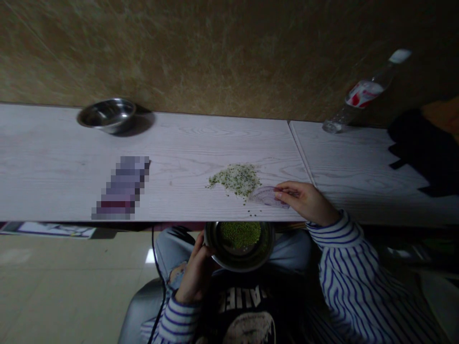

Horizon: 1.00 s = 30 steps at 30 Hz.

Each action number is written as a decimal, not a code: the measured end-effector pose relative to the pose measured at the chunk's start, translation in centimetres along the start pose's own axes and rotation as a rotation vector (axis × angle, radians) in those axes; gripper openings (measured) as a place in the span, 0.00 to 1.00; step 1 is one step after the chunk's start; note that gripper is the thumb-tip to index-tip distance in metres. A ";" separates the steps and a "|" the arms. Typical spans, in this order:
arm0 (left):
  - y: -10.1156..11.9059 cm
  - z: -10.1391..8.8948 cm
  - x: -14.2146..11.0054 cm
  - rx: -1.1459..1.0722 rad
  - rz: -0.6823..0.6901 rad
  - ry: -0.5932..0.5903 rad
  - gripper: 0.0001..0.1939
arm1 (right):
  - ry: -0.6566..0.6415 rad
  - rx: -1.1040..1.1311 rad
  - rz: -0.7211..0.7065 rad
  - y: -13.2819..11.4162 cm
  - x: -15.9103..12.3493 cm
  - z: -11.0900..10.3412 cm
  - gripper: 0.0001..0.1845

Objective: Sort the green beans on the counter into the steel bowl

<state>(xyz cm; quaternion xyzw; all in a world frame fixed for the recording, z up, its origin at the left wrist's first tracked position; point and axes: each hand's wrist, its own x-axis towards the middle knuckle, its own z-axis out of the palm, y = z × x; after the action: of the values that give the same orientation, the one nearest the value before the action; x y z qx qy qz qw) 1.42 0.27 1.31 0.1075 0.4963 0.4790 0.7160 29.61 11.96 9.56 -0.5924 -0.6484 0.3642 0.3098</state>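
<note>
My right hand (301, 200) pinches a clear protractor (268, 196) by its right end, just above the table. The protractor's left edge meets a pile of mixed white grains and green beans (238, 179) that lies spread on the tabletop. Below the table's front edge, my left hand (197, 267) grips the left rim of a steel bowl (244, 263) over my lap. Green mung beans (241, 233) lie in that bowl, with a few white grains among them. Several loose beans are scattered between the pile and the table edge.
Another steel bowl (107, 117) stands at the back left of the white wood-grain table (179, 186). A blurred-out flat object (122, 188) lies nearer the front. At the back right stands a clear plastic bottle (364, 93), beside dark cloth (423, 148). A black cable (163, 282) hangs left of my lap.
</note>
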 end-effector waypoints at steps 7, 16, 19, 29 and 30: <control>0.1 0.3 -0.2 -0.005 0.007 0.019 0.22 | -0.014 0.020 -0.026 -0.3 0.0 0.6 0.14; 0.2 0.3 -0.2 -0.007 0.002 0.007 0.22 | 0.030 0.075 0.010 -0.4 0.1 0.0 0.16; 0.2 0.4 -0.2 -0.016 -0.002 0.018 0.23 | 0.016 0.064 -0.005 -0.5 0.2 0.5 0.16; 0.2 0.4 -0.1 -0.019 -0.001 0.003 0.22 | -0.023 0.006 -0.014 -0.6 -0.2 0.0 0.16; 0.2 0.4 -0.1 -0.019 -0.001 0.007 0.22 | -0.008 0.007 -0.006 -0.6 -0.2 -0.2 0.17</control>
<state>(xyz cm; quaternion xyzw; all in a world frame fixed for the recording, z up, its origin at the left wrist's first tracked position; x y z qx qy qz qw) 1.63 0.44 1.67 0.0990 0.4942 0.4837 0.7155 29.44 11.72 10.18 -0.5878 -0.6500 0.3680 0.3106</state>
